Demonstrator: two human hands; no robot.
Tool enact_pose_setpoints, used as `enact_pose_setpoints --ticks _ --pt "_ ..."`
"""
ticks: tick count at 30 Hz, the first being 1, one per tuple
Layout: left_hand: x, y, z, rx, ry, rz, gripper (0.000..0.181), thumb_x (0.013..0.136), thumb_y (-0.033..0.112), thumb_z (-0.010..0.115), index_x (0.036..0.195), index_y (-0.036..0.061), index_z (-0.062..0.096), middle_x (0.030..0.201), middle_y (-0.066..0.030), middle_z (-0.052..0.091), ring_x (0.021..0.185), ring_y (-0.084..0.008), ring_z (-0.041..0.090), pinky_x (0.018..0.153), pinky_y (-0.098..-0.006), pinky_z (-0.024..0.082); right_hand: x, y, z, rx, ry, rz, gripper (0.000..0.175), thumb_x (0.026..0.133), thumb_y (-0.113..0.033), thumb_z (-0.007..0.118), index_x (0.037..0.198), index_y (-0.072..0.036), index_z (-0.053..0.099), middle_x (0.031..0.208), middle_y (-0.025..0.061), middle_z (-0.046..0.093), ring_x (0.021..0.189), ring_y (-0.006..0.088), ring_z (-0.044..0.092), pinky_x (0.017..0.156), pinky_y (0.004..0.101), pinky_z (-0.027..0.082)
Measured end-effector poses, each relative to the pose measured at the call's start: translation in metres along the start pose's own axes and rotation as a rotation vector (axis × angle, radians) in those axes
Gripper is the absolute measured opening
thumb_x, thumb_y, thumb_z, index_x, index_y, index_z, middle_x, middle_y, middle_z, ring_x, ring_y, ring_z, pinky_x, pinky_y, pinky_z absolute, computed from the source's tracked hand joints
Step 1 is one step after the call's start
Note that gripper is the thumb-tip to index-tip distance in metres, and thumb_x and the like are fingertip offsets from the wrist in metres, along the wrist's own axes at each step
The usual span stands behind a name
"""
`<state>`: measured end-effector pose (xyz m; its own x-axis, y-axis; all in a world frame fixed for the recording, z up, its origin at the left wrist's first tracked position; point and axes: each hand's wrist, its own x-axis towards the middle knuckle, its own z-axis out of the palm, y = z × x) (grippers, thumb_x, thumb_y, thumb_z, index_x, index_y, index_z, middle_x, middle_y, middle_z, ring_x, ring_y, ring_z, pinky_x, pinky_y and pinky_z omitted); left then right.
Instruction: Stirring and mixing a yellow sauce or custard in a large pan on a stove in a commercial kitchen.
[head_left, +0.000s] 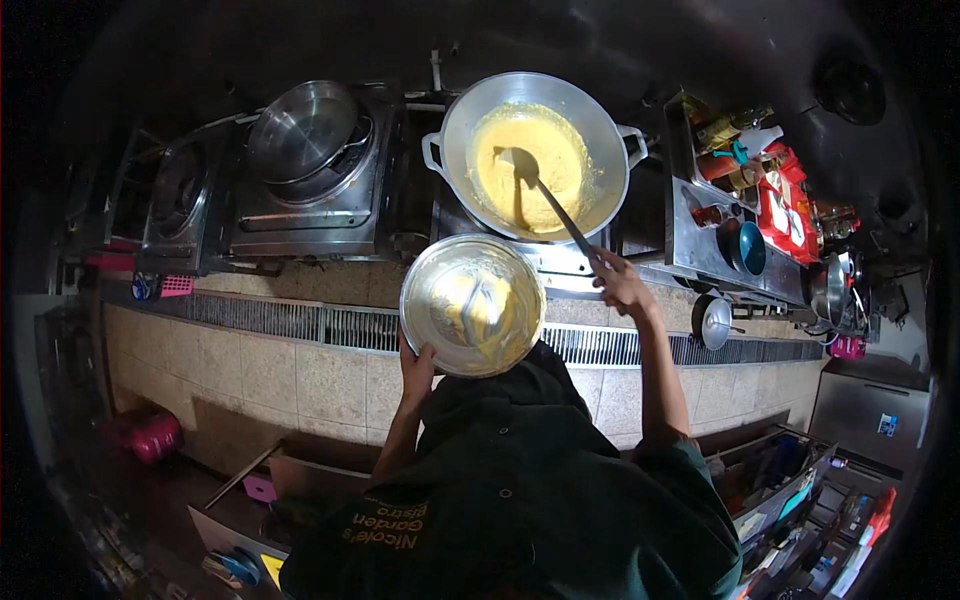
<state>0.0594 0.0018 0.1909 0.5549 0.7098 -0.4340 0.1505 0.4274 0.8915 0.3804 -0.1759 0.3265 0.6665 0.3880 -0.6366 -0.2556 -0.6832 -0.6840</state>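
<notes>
My left hand (418, 366) grips the rim of a metal mixing bowl (472, 304), which is tilted to show its inside, smeared with yellow residue. In my right hand (621, 279) is the handle of a long ladle or wok spatula (562, 214). Its head rests at the surface of a thick yellow mixture (499, 146); whether it dips under cannot be told. That mixture fills the bottom of a large two-handled aluminium wok (607, 97) on the stove. The mixing bowl is on my side of the wok, in front of my body.
A steel pan (304, 131) sits on the burner to the left. On the right, a steel counter (690, 240) carries bottles, red containers (784, 217) and a teal bowl (750, 247). Below it hangs or stands a small pan (716, 324). A floor drain grate (360, 328) crosses the tiles.
</notes>
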Motion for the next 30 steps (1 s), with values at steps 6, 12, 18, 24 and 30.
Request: enact_pose_setpoints --ticks 6,12,18,24,30 --pt "0.005 0.005 0.015 -0.038 0.023 -0.063 0.067 0.077 -0.005 0.044 0.140 0.0052 0.023 0.131 -0.0135 0.041 0.116 -0.0230 0.044 0.096 -0.0328 0.039 0.083 0.038 0.019 -0.108 0.199 -0.253 0.047 0.090 -0.026 0.056 0.133 -0.012 0.044 0.059 0.0005 0.047 0.043 0.0066 0.043 0.034 0.0246 0.032" --pt "0.013 -0.011 0.023 -0.031 0.127 -0.018 0.074 0.079 0.004 0.049 0.144 0.0135 0.015 0.107 -0.0124 0.050 0.086 -0.0221 0.055 0.066 -0.0366 0.053 0.030 0.010 -0.025 -0.761 0.400 -0.384 0.043 0.087 -0.017 0.048 0.130 -0.013 0.046 0.085 0.0297 0.059 0.078 0.0455 0.058 0.070 0.0525 0.046" --pt "0.012 0.029 0.059 -0.185 0.262 -0.160 0.072 0.075 -0.005 0.043 0.142 0.0085 0.020 0.130 -0.0120 0.042 0.111 -0.0236 0.047 0.091 -0.0340 0.043 0.008 0.052 -0.058 -0.143 0.053 -0.229 0.040 0.089 -0.024 0.054 0.126 -0.010 0.052 0.069 0.0131 0.062 0.054 0.0222 0.058 0.054 0.0347 0.047" --pt "0.036 0.032 0.070 -0.118 0.297 -0.030 0.072 0.076 -0.004 0.043 0.143 0.0090 0.018 0.130 -0.0125 0.042 0.111 -0.0234 0.046 0.094 -0.0346 0.040 0.056 0.060 -0.012 0.532 -0.232 0.141 0.049 0.090 -0.022 0.056 0.136 -0.018 0.039 0.067 0.0000 0.044 0.042 0.0034 0.033 0.034 0.0186 0.024" --pt "0.056 0.065 0.084 0.043 0.289 0.208 0.062 0.083 0.004 0.045 0.140 0.0089 0.022 0.123 -0.0135 0.043 0.104 -0.0229 0.052 0.073 -0.0347 0.054 0.064 0.034 -0.016 0.451 -0.121 -0.031 0.055 0.090 -0.020 0.055 0.141 -0.019 0.032 0.062 -0.0022 0.041 0.042 0.0049 0.033 0.034 0.0208 0.028"
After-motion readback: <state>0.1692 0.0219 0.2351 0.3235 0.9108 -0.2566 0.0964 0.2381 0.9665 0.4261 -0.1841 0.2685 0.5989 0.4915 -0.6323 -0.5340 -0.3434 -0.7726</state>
